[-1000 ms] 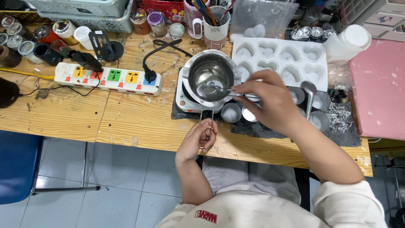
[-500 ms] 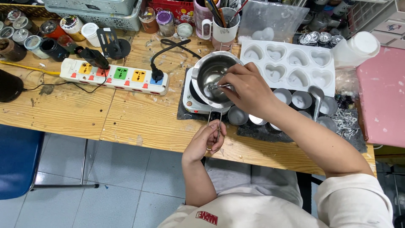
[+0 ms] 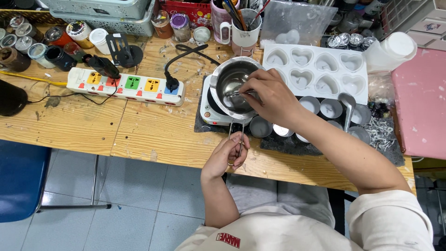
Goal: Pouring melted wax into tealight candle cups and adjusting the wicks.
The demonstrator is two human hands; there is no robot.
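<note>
Small stainless-steel melting pot (image 3: pixel 232 86) sits on a white electric hotplate (image 3: pixel 210 110), mid-surface, just left of the white silicone tray of heart-shaped moulds (image 3: pixel 320 69). Its thin wire handle (image 3: pixel 237 135) runs straight back from the pot toward the near edge of the wooden surface (image 3: pixel 153 135); long axis is far-to-near, pointing at the person.

Left hand (image 3: pixel 227 155) at the near edge, fingers closed round the end of that handle, steadying the pot. Right hand (image 3: pixel 272 95) comes in from the right, over the pot's right rim, fingers pinched narrow on a slim metal stirring tool (image 3: pixel 237 93) whose tip reaches left and down into the bowl. So the pot lies to the far side of the left hand and directly beneath the right; the right hand is the nearer one to the pot's contents.

A row of small round metal cups (image 3: pixel 325 109) stands on the dark mat (image 3: pixel 288 144) to the right of the hotplate, one just beside the handle. Multi-coloured power strip (image 3: pixel 125 86) lies well to the left.

Against half a second earlier: both grips unchanged, the right hand sits at much the same spot over the rim, pot and hotplate not shifted. A second earlier the right hand was lower, nearer the cups at the front of the hotplate.
</note>
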